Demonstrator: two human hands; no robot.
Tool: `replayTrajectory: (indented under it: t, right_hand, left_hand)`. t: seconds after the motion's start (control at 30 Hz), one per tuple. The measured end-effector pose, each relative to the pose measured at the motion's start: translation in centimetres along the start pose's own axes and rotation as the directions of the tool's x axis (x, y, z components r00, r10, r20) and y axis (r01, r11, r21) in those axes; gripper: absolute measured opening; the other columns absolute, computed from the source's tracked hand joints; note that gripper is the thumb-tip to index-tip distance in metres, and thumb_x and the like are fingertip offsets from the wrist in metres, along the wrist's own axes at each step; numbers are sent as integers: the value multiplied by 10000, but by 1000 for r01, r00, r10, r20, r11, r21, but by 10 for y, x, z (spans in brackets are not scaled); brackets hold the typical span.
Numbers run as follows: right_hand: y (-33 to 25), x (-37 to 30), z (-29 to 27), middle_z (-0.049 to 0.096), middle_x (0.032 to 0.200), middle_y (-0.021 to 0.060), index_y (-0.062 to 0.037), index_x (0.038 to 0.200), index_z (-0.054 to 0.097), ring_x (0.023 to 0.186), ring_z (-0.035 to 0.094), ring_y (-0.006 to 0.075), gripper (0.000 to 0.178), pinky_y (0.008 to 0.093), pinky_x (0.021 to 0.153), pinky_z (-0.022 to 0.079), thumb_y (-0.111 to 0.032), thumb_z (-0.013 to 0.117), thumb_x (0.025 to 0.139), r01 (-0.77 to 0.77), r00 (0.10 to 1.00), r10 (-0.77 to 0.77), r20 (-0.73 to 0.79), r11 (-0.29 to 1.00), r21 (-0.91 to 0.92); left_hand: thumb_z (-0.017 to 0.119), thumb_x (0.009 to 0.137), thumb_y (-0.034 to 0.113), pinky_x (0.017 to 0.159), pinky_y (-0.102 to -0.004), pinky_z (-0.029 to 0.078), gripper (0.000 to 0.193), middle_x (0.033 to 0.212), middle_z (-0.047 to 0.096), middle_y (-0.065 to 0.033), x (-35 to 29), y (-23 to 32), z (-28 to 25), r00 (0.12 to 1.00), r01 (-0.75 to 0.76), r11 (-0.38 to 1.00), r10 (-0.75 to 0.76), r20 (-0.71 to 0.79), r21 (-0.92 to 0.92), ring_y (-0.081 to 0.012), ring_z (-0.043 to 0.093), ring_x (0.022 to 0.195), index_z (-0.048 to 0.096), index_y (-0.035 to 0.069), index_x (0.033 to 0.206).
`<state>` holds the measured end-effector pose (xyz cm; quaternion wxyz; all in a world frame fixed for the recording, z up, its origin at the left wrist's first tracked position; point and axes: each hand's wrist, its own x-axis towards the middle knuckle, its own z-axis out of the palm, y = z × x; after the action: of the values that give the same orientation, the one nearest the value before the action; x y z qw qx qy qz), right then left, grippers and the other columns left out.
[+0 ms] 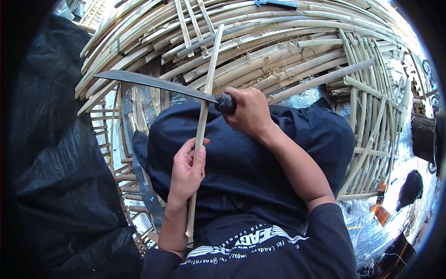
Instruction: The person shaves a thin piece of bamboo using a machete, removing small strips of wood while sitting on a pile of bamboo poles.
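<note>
A long, pale bamboo strip (200, 124) stands lengthwise in front of me, its far end over a stack of split bamboo and its near end by my left forearm. My left hand (189, 166) is closed around the strip's lower half, thumb laid along it. In my right hand (249, 111) is a machete (153, 83), gripped by its dark, wrapped handle. The long blade points left and crosses the strip, close to the handle end. Whether the edge is cutting into the strip or only resting on it, I cannot tell.
Long split bamboo poles (260, 60) lie stacked across the far side, with curled shavings on them. A blue tool (276, 4) sits on top. To the right is a bamboo lattice (371, 102); a small bottle (381, 191) stands below it. Black sheeting (60, 153) hangs at left.
</note>
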<state>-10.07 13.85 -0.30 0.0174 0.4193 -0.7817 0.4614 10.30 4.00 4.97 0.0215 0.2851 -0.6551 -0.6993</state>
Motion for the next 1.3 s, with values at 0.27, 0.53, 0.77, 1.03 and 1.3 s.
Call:
replayTrajectory:
  t: [0.27, 0.53, 0.77, 1.03, 1.3]
  right_hand:
    - [-4, 0, -6, 678, 711, 158, -108, 847, 689, 714, 679, 390, 171, 500, 667, 541, -201, 732, 710, -20, 999, 24, 39, 996, -81]
    - [1, 2, -10, 667, 695, 149, -102, 822, 656, 689, 674, 388, 186, 500, 631, 535, -202, 741, 691, -14, 1000, 14, -1, 993, -114]
    - [1, 3, -12, 642, 661, 151, -78, 749, 620, 625, 652, 374, 196, 466, 568, 499, -211, 744, 821, 49, 997, -56, -58, 993, -110]
    - [2, 3, -14, 623, 640, 146, -75, 743, 621, 593, 641, 358, 211, 452, 535, 485, -209, 759, 830, 96, 987, -103, -122, 993, -65]
    - [5, 6, -19, 658, 682, 140, -102, 810, 642, 643, 663, 371, 141, 482, 579, 513, -192, 733, 751, 68, 989, -74, -128, 996, -57]
  left_hand:
    - [500, 1091, 185, 422, -189, 219, 209, 605, 382, 103, -5, 5, 1, 999, -28, 992, 26, 22, 119, 26, 306, 471, 544, 11, 1199]
    - [498, 1093, 195, 448, -187, 223, 209, 624, 383, 101, -2, 12, 8, 998, 12, 1000, -11, 57, -19, 26, 306, 499, 555, 19, 1190]
    - [480, 1099, 206, 424, -185, 224, 243, 604, 375, 101, -3, 7, 8, 999, -20, 998, 18, 27, 57, 27, 299, 471, 536, 11, 1233]
    - [481, 1098, 202, 444, -185, 233, 252, 645, 387, 95, -2, 4, 9, 998, -24, 999, 26, 60, -20, 24, 313, 503, 547, 4, 1239]
    - [463, 1103, 212, 446, -180, 290, 245, 643, 407, 70, -9, -12, -4, 1000, -7, 999, 7, 7, -32, 8, 364, 519, 521, 11, 1232]
